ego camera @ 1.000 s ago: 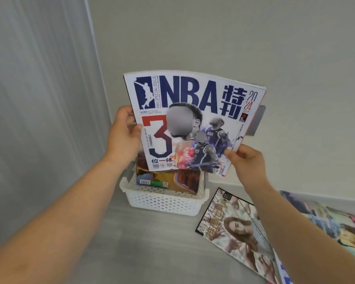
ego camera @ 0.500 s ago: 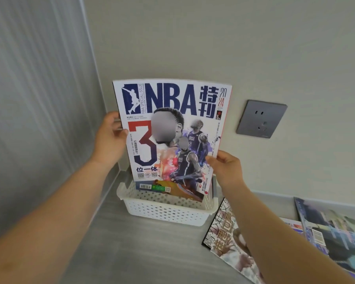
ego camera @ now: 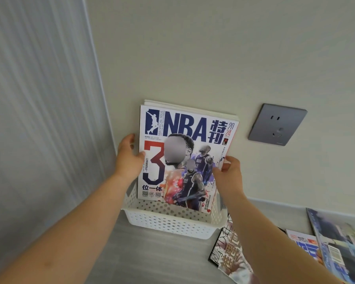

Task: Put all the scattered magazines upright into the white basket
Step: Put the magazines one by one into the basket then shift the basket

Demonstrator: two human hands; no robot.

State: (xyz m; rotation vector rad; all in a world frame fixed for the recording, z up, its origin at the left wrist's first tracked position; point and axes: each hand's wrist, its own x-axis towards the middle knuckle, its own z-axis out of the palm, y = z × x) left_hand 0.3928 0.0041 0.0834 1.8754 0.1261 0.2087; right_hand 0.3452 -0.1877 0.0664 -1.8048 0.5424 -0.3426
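Observation:
An NBA magazine [ego camera: 184, 152] with a white cover and a big red and blue "3" stands upright in the white perforated basket [ego camera: 168, 224], leaning back against other magazines and the wall. My left hand [ego camera: 128, 158] grips its left edge, thumb on the cover. My right hand [ego camera: 229, 173] holds its right edge. The basket sits on the grey floor against the wall. Three more magazines lie flat to the right: one with a black border [ego camera: 230, 255], one partly covered [ego camera: 304, 247], one at the far right [ego camera: 342, 247].
A grey wall socket [ego camera: 277, 124] is on the cream wall right of the basket. A pale ribbed panel [ego camera: 39, 119] closes off the left side. Grey floor [ego camera: 152, 257] lies in front of the basket.
Both hands lowered the NBA magazine from above the basket down into it. It now stands in front of the magazines there and hides them.

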